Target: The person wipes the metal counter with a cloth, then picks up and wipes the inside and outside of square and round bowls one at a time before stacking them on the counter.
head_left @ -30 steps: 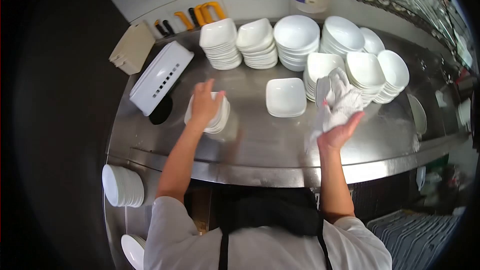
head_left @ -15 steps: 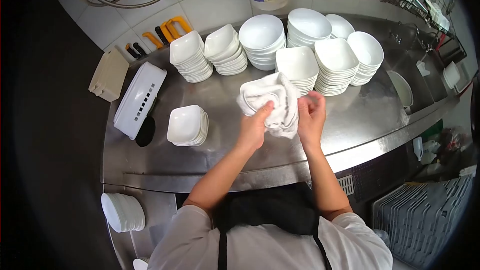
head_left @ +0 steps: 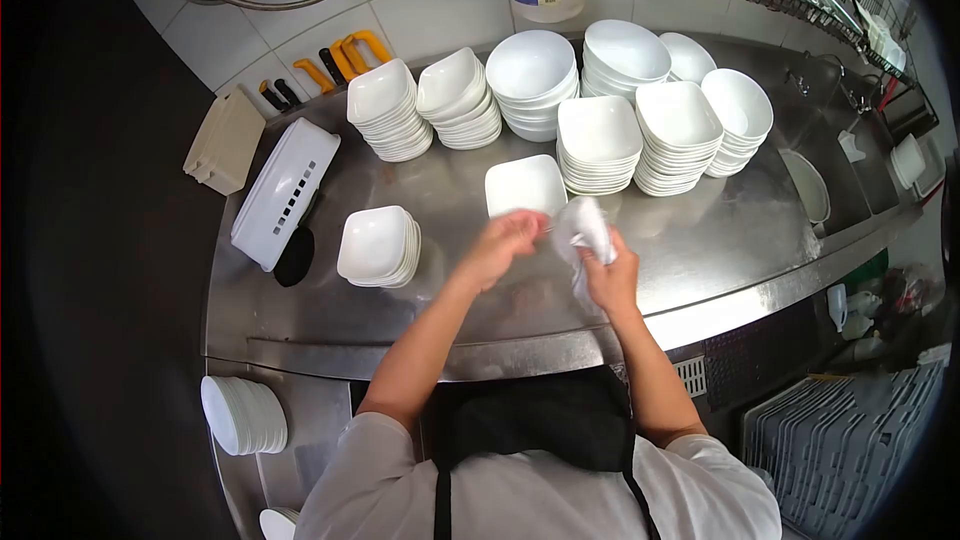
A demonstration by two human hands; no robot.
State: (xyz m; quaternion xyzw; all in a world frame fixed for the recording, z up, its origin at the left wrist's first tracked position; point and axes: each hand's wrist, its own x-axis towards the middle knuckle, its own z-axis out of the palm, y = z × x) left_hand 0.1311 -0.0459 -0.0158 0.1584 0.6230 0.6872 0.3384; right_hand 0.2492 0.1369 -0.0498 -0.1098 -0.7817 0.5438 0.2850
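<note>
Your left hand has shifted off the white cloth, now bunched in your right hand's grip above the counter. Blur hides whether the left, just beside it, holds anything. Most bowls stand stacked toward the back; a square bowl and a short stack sit nearer you. How many are finished, I can't tell.
</note>
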